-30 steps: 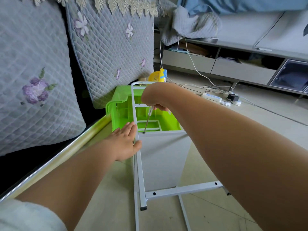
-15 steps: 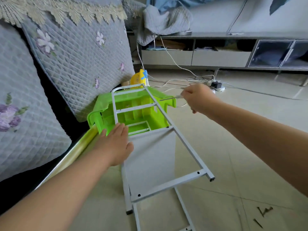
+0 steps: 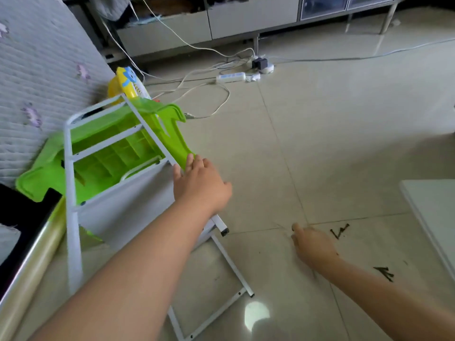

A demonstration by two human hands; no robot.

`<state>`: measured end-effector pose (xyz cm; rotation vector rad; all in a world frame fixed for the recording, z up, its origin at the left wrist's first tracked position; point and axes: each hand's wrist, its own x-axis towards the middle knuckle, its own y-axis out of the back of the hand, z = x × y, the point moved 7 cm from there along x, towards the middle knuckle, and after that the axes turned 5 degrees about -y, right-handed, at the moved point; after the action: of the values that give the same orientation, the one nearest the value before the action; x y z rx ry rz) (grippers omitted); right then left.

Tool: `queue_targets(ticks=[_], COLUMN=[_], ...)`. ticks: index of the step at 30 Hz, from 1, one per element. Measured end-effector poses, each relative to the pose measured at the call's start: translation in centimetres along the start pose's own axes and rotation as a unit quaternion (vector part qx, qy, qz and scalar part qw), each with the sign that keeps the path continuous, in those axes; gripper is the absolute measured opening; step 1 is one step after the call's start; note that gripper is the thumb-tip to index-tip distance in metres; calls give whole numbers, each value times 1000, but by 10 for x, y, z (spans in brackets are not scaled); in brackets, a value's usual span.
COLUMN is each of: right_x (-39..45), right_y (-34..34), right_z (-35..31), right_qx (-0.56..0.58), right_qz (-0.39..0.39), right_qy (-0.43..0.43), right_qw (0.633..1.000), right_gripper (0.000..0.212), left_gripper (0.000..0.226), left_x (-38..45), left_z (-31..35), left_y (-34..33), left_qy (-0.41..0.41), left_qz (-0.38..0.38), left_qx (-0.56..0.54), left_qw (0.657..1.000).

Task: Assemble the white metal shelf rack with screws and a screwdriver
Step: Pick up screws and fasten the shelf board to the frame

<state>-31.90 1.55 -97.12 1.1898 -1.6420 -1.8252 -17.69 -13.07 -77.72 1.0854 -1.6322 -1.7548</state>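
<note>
Rack (image 3: pixel 73 193) lying on the floor (image 3: pixel 320 143) at left, stool (image 3: pixel 103 163) under its far end, left hand (image 3: pixel 199 188) on its right rail, screws (image 3: pixel 339 232) right of right hand (image 3: pixel 312 244), power strip (image 3: pixel 230 77) far behind

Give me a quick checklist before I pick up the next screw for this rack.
1. Rack steadied: ok, left hand rests on its rail.
2. Screws within reach: ok, on the floor beside the right hand.
3. Right hand free: cannot tell, blurred.
4. Screwdriver located: cannot tell, maybe a thin shaft by the right hand.
5. Rack propped: ok, leans on the green stool.
</note>
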Motion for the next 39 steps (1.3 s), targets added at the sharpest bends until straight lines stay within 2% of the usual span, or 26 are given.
queue_targets(ticks=[7,17,22,25,32,39], right_x=[6,7,4,2,7,-8], right_y=[-44,-48,-44,-26,61,117], right_z=[-1,14,20,31,60,3], right_qx=[0,-4,14,-3,-40,12], right_qz=[-34,-56,-62,-51,-12,-19], right_qy=[-33,-90,-50,-26,-21,28], right_qw=[999,994,997,998,999,999], right_gripper=[34,26,30,32,28,24], left_gripper=[68,67,71,69,49,61], left_x=[-1,-9,-11,-9,0,13], left_z=[-3,-4,-2,3,-13,-31], left_y=[-2,-1,-1,6,21,7], left_qy=[6,4,11,4,3,20], left_qz=[-20,-15,-20,0,85,38], left_qx=[17,18,49,57,-20,-65], left_qw=[1000,1000,999,998,996,997])
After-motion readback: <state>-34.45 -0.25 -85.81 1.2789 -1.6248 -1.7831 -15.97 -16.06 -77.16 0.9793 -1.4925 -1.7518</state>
